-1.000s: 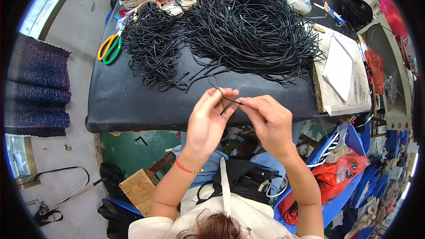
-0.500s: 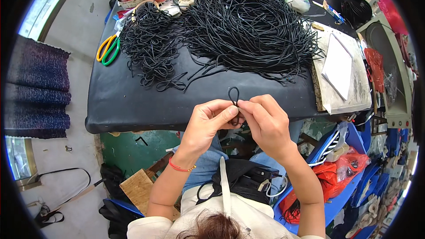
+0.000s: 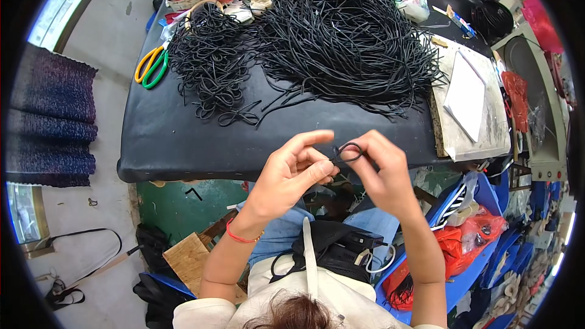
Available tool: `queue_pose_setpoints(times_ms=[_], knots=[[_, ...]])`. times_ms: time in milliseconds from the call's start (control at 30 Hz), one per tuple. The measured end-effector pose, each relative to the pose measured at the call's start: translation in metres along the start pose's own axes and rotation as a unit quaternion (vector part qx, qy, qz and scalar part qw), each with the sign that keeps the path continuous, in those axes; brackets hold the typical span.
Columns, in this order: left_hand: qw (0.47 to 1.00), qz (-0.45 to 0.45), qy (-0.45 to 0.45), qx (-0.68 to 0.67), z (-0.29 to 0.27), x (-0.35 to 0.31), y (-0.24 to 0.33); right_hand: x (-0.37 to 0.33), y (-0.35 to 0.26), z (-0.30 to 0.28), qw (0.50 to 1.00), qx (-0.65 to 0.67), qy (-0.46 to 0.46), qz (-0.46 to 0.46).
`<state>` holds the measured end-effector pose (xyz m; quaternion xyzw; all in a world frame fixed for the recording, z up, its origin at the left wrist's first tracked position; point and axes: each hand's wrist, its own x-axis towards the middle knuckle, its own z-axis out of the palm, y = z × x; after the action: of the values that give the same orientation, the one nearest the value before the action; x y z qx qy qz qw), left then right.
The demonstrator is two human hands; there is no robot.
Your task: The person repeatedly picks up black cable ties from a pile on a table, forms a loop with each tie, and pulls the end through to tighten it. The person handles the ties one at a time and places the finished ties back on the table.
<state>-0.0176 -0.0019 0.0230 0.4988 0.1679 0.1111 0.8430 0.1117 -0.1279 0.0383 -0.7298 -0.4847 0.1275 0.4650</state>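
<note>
Between my two hands, just in front of the table's near edge, is a black cord (image 3: pixel 350 159) bent into a small loop. My right hand (image 3: pixel 386 173) pinches the loop with thumb and fingers at its right side. My left hand (image 3: pixel 298 169) closes thumb and lower fingers on the cord's left end, its index finger stretched out above. Part of the cord is hidden in the left fingers. Ahead on the table lie a big heap of straight black cords (image 3: pixel 347 42) and, to its left, a smaller pile of looped black cords (image 3: pixel 210 64).
Scissors (image 3: pixel 152 67) with one yellow and one green handle lie at the table's left. A pale board (image 3: pixel 478 125) bearing a white sheet sits at the right edge. Red plastic bags (image 3: pixel 472 231) fill a blue bin (image 3: pixel 399 312) at my right; a wooden stool (image 3: pixel 186 259) stands lower left.
The loop stood upright above my fingers and now lies sideways toward my right hand. My right hand has shifted slightly right, and my left index finger has straightened.
</note>
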Motion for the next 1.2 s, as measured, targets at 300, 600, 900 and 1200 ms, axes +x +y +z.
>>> queue_pose_setpoints(times_ms=[300,600,900,1200], knots=[[0.996,0.03,0.055,0.056,-0.004,0.005,-0.016,-0.02,-0.014,0.013,0.93,0.318,-0.053,0.178],[0.988,0.09,0.124,-0.01,0.009,0.004,-0.022,-0.019,-0.007,0.025,0.949,0.232,0.07,0.201],[0.971,0.132,0.123,0.157,0.012,0.001,-0.019,-0.011,-0.009,0.03,0.93,0.258,0.121,0.234],[0.966,0.084,0.053,0.238,0.004,0.0,-0.011,-0.009,0.004,0.018,0.957,0.215,0.001,0.197]])
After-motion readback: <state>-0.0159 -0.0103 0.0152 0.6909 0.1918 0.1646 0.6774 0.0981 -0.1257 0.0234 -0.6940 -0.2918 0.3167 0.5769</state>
